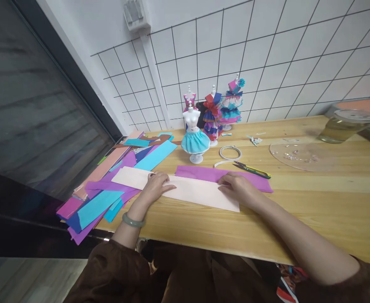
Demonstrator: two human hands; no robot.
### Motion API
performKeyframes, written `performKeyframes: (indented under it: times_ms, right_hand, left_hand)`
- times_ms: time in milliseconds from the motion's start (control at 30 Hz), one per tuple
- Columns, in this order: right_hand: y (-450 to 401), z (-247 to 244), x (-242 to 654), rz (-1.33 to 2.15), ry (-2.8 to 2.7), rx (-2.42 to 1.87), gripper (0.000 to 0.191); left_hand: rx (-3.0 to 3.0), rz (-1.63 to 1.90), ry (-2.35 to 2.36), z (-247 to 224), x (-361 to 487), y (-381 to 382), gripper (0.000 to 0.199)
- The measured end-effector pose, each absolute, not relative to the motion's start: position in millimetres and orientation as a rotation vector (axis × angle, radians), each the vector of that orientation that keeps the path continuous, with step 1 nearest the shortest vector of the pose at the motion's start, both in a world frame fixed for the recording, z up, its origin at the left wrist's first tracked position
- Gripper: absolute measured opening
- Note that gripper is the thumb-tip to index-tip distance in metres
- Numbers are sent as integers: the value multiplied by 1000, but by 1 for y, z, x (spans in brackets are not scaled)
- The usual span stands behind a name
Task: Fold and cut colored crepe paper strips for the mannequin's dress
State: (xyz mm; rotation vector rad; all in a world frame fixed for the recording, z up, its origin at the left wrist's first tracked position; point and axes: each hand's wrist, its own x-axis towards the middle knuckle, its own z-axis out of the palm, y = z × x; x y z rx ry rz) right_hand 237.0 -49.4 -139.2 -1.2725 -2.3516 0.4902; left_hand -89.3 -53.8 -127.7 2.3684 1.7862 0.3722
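A long pale pink strip of crepe-like paper lies across the front of the table. Spread over its left part, my left hand presses on the strip with its thumb stretched apart from the fingers. My right hand has its thumb and fingertips close together at the strip's upper edge, toward the right end. Partly under the pale strip is a purple strip. Behind them stands a small white dress form in a turquoise skirt with a pale hem.
Coloured strips pile up at the left. Yellow-and-black thread snips and a coil of white tape lie behind the purple strip. Several dressed forms stand by the wall. At right are a clear dish and a lidded cup.
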Motion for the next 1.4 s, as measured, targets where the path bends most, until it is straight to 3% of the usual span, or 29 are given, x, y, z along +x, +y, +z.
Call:
performKeyframes:
  times_ms: [267,967,1400]
  right_hand:
    - [-49,-138,235,504,-2359,-1335,32]
    - [-49,-141,234,559,-2320,-1284,21]
    - [-57,-130,229,775,-2080,-1209,16]
  left_hand:
    - [2360,390,1675,-127,-97,-48,30]
    - [2424,465,1632,-135,-101,-38,26]
    - [2404,808,1488,-119,-101,-54,21]
